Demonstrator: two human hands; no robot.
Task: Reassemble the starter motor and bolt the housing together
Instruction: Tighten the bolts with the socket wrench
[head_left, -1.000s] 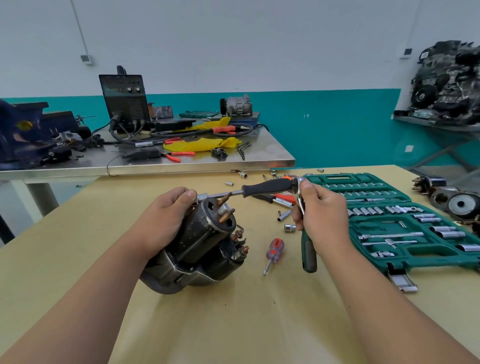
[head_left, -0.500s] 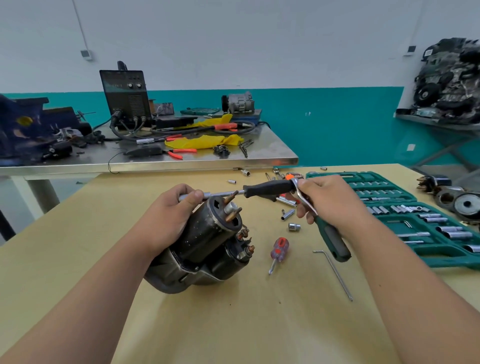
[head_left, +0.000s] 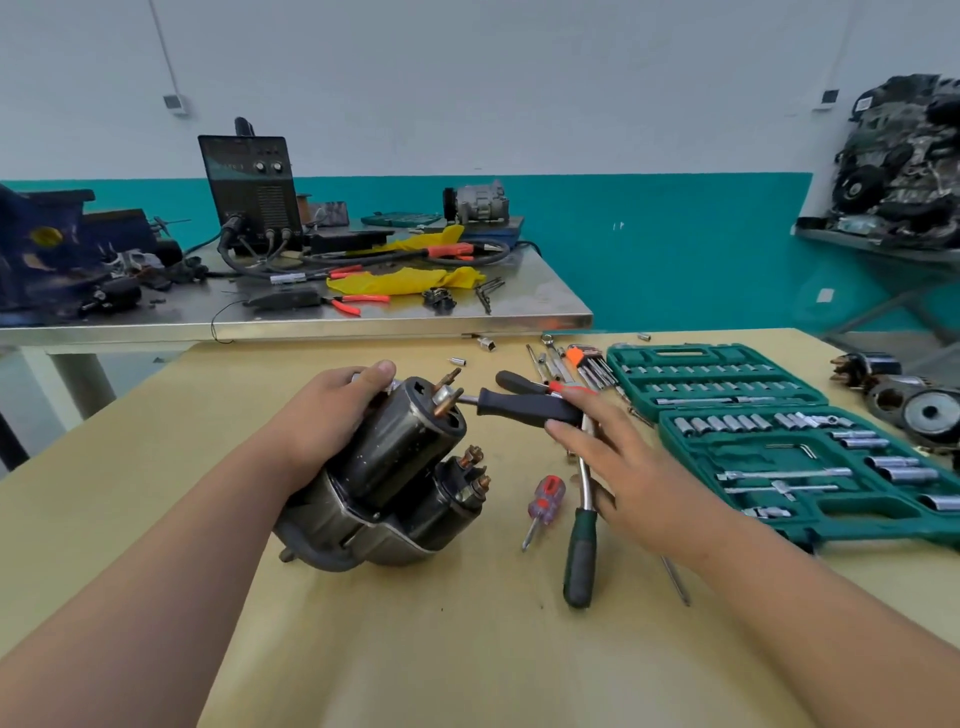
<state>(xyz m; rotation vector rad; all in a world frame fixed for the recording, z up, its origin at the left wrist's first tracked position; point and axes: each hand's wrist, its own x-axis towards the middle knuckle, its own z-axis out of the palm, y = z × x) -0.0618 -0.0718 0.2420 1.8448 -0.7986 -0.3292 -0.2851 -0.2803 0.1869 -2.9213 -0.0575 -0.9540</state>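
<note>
dark round metal starter motor (head_left: 400, 478) is gripped tight by left hand (head_left: 332, 415), kept steady | black-handled driver (head_left: 530, 408), beside motor's top, is touched by right hand (head_left: 613, 457), fingers apart, for bolting

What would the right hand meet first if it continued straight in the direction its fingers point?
The right hand points up-left, and its fingertips already touch the black driver handle. Beyond the handle, the line leads to the starter motor, though depth is unclear.

A: What does the room look like?
B: A wall (head_left: 467, 78) white above, teal below. A steel table (head_left: 363, 319) stands behind the tan worktop (head_left: 415, 649).
A: Anything right?
B: A grey shelf (head_left: 878, 244) by the wall.
</note>
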